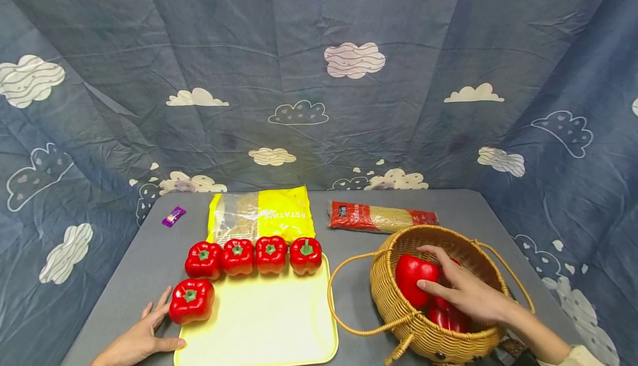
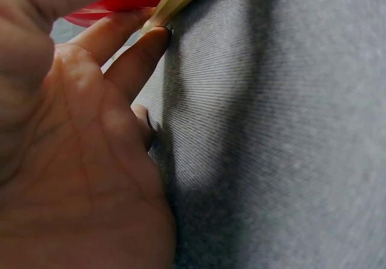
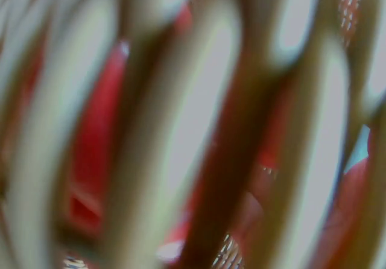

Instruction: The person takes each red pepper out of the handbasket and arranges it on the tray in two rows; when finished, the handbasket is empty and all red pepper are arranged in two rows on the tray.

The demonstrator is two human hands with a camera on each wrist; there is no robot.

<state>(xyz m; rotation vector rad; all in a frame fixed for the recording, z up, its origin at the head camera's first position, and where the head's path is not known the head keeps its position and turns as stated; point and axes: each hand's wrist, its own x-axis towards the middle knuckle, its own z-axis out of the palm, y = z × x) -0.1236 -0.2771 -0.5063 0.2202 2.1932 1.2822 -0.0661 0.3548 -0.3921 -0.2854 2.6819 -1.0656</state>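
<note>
My right hand (image 1: 463, 288) reaches into a wicker basket (image 1: 386, 299) and grips a red bell pepper (image 1: 415, 277), thumb on its near side and fingers over the far side. Below that hand lies more red pepper (image 1: 448, 317) in the basket. At the left edge of a pale yellow tray (image 1: 264, 316), my left hand (image 1: 137, 335) rests with fingers spread, its thumb at the rim. A bell pepper (image 1: 191, 301) sits on the tray close to those fingers. Several others, including one at the right end (image 1: 305, 255), line the tray's far side.
Behind the tray lies a yellow pasta bag (image 1: 284, 211). A red noodle packet (image 1: 381, 217) is at the back, behind the basket. The small purple packet (image 1: 174, 216) lies at back left. One looped basket handle (image 1: 356, 331) leans out toward the tray. A cloud-print cloth hangs around the grey table.
</note>
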